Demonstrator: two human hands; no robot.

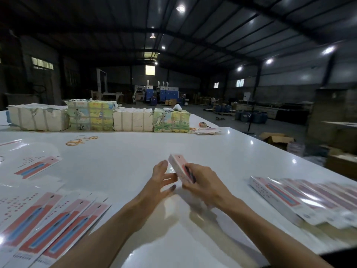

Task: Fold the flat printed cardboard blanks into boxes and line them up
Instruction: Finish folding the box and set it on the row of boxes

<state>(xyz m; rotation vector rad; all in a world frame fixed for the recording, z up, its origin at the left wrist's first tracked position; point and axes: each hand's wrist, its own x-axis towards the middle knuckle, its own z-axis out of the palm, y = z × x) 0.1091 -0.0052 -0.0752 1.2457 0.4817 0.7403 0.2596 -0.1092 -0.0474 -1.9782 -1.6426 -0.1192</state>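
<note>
Nearest, bottom left: fan of flat blanks (pixel 54 225) lying overlapped on the white table (pixel 135 147), not yet folded. Mid-table, the box (pixel 178 167) is held up off the surface, tilted, between both hands. Right hand (pixel 201 182) grips it, fingers curled round its near end. Left hand (pixel 160 176) has fingers straight and spread, fingertips against the box's left side, holding nothing. Frame is motion-blurred here, so flap detail is unreadable.

Step, judged: this box looks formed, likely last tuck or squaring-up. Next move calls for carrying it right and setting it flush against the open left end of the row of finished boxes (pixel 301 198), same orientation, without nudging the row.

Path to the row looks free. Further left, a single blank (pixel 36 167); beyond, loose rubber bands (pixel 81 140), well apart from the hands. Far edge: wrapped bundles (pixel 96 117) side by side, a small stack of sheets (pixel 206 130) just right of them. Dim hall behind
</note>
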